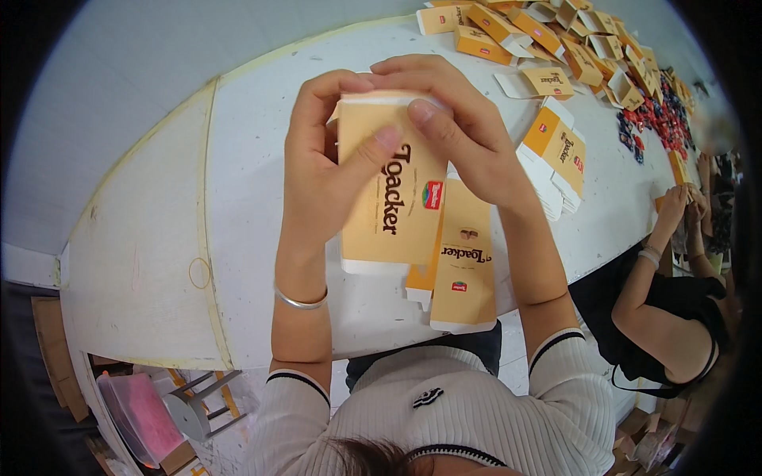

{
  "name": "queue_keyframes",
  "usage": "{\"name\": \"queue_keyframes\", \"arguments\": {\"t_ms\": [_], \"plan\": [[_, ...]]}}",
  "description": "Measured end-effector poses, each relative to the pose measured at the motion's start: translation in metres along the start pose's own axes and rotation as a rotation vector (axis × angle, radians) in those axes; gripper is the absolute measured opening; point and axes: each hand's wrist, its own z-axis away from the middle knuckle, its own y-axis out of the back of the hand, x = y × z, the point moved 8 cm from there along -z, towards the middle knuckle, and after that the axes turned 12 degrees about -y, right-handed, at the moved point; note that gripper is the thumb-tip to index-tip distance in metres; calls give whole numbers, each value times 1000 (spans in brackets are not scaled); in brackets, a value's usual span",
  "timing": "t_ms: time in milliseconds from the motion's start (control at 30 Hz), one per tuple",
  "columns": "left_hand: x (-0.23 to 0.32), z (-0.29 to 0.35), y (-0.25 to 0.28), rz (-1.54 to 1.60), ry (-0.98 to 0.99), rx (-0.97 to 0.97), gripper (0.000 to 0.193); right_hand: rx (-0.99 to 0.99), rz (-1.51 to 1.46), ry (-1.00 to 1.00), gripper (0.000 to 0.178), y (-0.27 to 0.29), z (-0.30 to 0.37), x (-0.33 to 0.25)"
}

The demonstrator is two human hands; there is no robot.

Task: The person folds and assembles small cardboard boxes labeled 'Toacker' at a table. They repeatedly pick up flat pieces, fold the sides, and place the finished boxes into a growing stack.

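Both hands are clamping onto one cream carton (373,222), which is sitting between them with its printed face showing. The left hand (321,151) is wrapping around the carton's upper left side, its thumb lying flat on the face. The right hand (464,119) is covering the carton's upper right corner, its thumb pressing near the top edge, where the two hands' fingers are coming close together. Whether the carton is touching the white table (262,166), I cannot tell. A second cream carton (468,270) is lying just right of the carton's lower end, partly hidden by it. A stack of flattened cartons (559,155) is resting farther to its right, and a jumbled heap of orange cartons (583,63) is spreading beyond its upper right.
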Motion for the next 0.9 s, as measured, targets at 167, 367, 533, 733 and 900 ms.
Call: {"name": "queue_keyframes", "arguments": {"t_ms": [167,367,533,733,900], "plan": [[6,-2,4,-37,-41,96,30,228,-445,-140,14,-3,5,17],[2,3,2,41,58,118,27,284,-320,-78,10,2,8,19],[0,2,6,39,51,207,28,215,-361,-127,16,-2,5,20],[2,5,3,24,13,248,25,175,-544,-212,20,-11,4,18],[5,7,-1,48,-22,220,20,178,-565,-136,13,-7,3,18]]}}
